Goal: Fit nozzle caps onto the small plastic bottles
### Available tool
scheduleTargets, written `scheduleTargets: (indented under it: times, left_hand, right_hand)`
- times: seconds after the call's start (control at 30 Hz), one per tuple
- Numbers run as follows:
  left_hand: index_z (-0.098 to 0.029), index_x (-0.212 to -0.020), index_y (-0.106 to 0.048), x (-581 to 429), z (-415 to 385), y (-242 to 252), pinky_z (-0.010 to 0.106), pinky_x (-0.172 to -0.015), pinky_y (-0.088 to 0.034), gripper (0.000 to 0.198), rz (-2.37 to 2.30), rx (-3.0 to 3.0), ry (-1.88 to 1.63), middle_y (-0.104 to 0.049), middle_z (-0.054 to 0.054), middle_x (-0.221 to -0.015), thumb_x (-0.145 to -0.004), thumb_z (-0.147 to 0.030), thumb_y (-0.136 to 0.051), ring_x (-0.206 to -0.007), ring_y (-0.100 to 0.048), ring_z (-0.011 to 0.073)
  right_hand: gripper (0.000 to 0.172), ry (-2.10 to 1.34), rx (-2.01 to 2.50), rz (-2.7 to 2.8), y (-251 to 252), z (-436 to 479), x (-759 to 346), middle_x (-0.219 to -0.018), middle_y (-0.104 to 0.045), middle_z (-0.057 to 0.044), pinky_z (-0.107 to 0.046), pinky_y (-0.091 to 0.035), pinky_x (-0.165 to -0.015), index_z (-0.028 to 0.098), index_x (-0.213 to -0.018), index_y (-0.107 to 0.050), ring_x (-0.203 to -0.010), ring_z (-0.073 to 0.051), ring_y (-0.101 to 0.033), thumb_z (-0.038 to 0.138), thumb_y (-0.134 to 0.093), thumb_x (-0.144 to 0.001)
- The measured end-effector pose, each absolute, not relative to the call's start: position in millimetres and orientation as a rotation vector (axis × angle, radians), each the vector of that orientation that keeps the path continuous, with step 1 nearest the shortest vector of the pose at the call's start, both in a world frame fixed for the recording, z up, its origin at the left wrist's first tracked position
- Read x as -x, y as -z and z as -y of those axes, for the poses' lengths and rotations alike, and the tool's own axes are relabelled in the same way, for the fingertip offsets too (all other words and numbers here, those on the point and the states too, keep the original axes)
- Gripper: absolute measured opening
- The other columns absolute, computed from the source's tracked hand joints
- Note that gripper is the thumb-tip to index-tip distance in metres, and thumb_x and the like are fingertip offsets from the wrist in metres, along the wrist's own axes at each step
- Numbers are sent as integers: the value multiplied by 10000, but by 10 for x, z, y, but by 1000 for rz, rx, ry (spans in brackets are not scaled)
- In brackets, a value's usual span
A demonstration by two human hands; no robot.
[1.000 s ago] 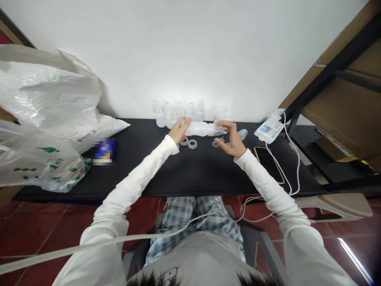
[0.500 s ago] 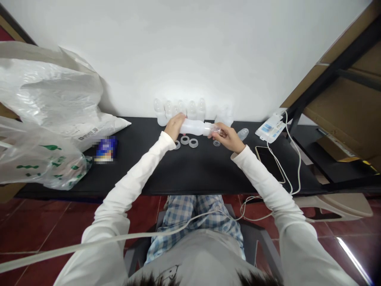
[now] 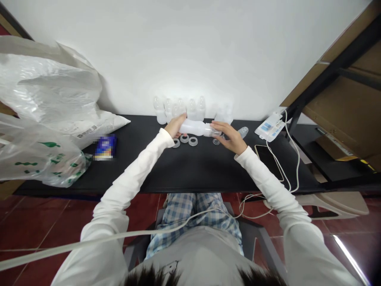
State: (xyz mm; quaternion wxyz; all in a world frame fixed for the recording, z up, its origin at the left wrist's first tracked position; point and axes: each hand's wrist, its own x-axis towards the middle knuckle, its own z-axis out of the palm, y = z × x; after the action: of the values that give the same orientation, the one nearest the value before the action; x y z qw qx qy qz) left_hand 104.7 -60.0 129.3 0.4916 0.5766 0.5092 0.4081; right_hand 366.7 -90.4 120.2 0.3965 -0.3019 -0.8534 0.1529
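Observation:
A white, translucent baby bottle [image 3: 193, 127] lies sideways in the air above the table. My left hand [image 3: 176, 126] is wrapped around its base end. At the other end is a clear dome cap [image 3: 214, 131], with my right hand [image 3: 230, 137] around it, fingers over the top and thumb below. Several white screw rings [image 3: 193, 141] lie on the table under the bottle, and a small ring [image 3: 216, 141] sits below my right hand. Another clear cap [image 3: 243, 132] lies to the right of that hand. Capped bottles [image 3: 160, 111] stand in a group behind the bottle.
On the black table [image 3: 133, 167] are white plastic bags [image 3: 50, 95] and a blue packet [image 3: 105, 147] at left. More white bottle bodies [image 3: 224, 115] stand by the wall. A white power strip [image 3: 270, 126], a phone [image 3: 268, 162] and a white cable [image 3: 296, 159] lie at right.
My right hand's fingers have loosened and spread over the clear cap, where they were pinched at its tip before. My left hand and the bottle have barely moved.

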Motion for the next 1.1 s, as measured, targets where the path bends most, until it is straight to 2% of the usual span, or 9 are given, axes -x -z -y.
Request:
scheduleTargets:
  times: [0.1, 0.2, 0.27, 0.37, 0.43, 0.57, 0.7, 0.9, 1.1]
  left_hand:
    - [-208, -949, -596, -1099, 715, -1164, 271, -547, -456, 590, -1198, -1681, -1334, -601, 32, -698, -866, -762, -410, -583, -583, 152]
    - [-205, -1030, -603, -1120, 849, -1078, 309, -765, -517, 630, -1174, -1973, -1483, -666, 70, -929, -882, -766, -359, -831, -649, 189]
    - [-194, -1062, -602, -1123, 900, -1052, 321, -832, -513, 662, -1185, -2047, -1538, -671, 89, -1017, -893, -767, -315, -909, -652, 200]
    - [-193, -1034, -606, -1130, 882, -1047, 314, -738, -519, 642, -1237, -1910, -1523, -672, 77, -929, -908, -749, -312, -800, -655, 189]
    - [-190, -948, -604, -1137, 832, -1067, 296, -584, -490, 599, -1251, -1689, -1430, -634, 50, -751, -911, -731, -347, -622, -616, 168]
    - [-186, -801, -558, -1136, 764, -1165, 223, -344, -245, 505, -1269, -1311, -1063, -485, -2, -470, -911, -659, -419, -332, -358, 94]
    - [-190, -626, -472, -1163, 779, -1293, 202, -314, -28, 541, -1325, -1062, -574, -397, 17, -362, -928, -617, -337, -277, -139, 40]
    - [-231, -604, -419, -1117, 769, -1364, 194, -300, 0, 515, -1291, -899, -462, -272, -31, -327, -916, -638, -373, -286, -99, 45]
    - [-206, -652, -443, -567, 708, -1194, 170, -279, -63, 514, -1305, -952, -708, -380, 3, -341, -936, -606, -287, -277, -134, 42]
  right_hand:
    - [532, -686, 879, 1928, -1178, 855, -3582, -1156, -698, -77, -360, -619, -812, 247, -1250, -546, -949, -196, -718, 634, -555, -886]
    - [563, -1128, 1018, 1743, -1185, 831, -3483, -699, -675, 18, -237, -533, -480, 231, -1045, -518, -513, -117, -628, 758, -461, -854]
    - [541, -1258, 1022, 1691, -1191, 835, -3440, -584, -622, 44, -209, -466, -409, 236, -895, -469, -447, -107, -578, 772, -491, -826]
    - [515, -1055, 964, 1704, -1173, 859, -3446, -688, -684, 12, -248, -539, -499, 240, -907, -473, -553, -130, -642, 743, -541, -821]
    - [516, -770, 929, 1836, -1144, 874, -3508, -913, -740, -51, -341, -619, -705, 234, -1011, -528, -786, -182, -715, 705, -599, -812]
    - [399, -348, 842, 2180, -1115, 898, -3696, -1264, -674, -92, -490, -551, -1022, 246, -1104, -611, -1180, -250, -650, 580, -593, -887]
    - [177, -285, 799, 2385, -1174, 952, -3780, -1254, -690, -36, -499, -530, -1075, 286, -924, -638, -1228, -210, -630, 412, -522, -965]
    - [270, -319, 847, 2583, -1279, 1031, -3912, -1108, -751, -3, -482, -528, -1096, 297, -678, -578, -1149, -213, -671, 388, -573, -932]
    - [305, 165, 1175, 1979, -1446, 900, -4657, -1216, -653, -142, -579, -477, -1068, 248, -1083, -650, -1232, -316, -587, 486, -581, -904]
